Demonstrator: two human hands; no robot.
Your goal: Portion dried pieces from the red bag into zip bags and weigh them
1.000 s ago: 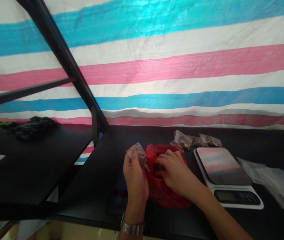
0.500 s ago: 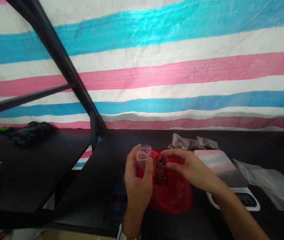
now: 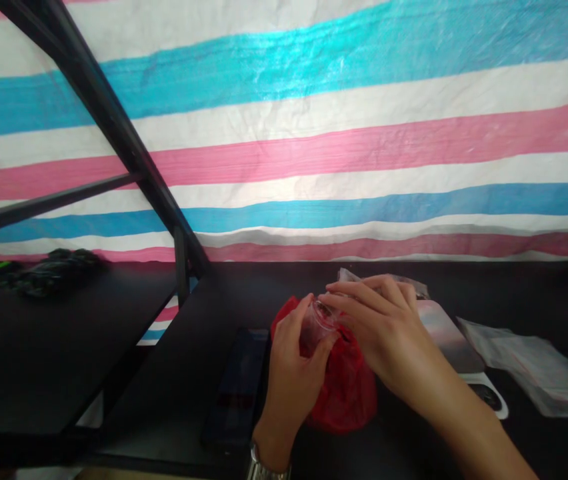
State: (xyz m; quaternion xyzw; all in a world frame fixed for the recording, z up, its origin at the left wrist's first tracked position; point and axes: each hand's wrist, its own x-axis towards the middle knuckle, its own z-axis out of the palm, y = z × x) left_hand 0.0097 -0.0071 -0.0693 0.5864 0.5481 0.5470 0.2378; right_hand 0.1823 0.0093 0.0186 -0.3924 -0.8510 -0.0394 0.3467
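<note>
"What's your left hand doing?"
"Grasping a clear bag over the red bag."
"Your right hand?"
"Curled at the clear bag's mouth; I can't tell what it grips."

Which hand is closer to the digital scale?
Right: the right hand is left of the digital scale, partly hiding it; the left hand is farther left, by the red bag.

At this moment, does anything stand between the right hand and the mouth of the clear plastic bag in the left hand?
Nothing visible does: fingertips of the right hand are right at the mouth of the clear plastic bag, which the left hand holds. The red plastic bag sits below them, not between.
</note>
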